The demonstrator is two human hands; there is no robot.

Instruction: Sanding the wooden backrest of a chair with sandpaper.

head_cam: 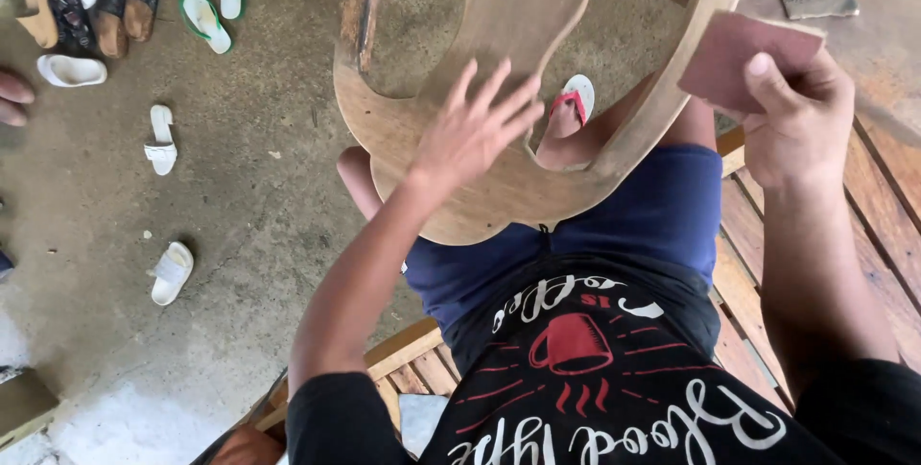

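Bare concrete floor (240, 196) spreads to the left and far side, strewn with sandals and flip-flops (206, 14), while a slatted wooden bench (883, 196) carries the seated person at the right. Across the lap in blue shorts (662, 206) rests a curved wooden chair frame (499, 43), and the left hand (475, 129) lies on its near rail with fingers spread wide and flat, gripping nothing. Raised at the right, well apart from the wood, the right hand (796, 124) pinches a reddish-brown sheet of sandpaper (734, 57) between thumb and curled fingers.
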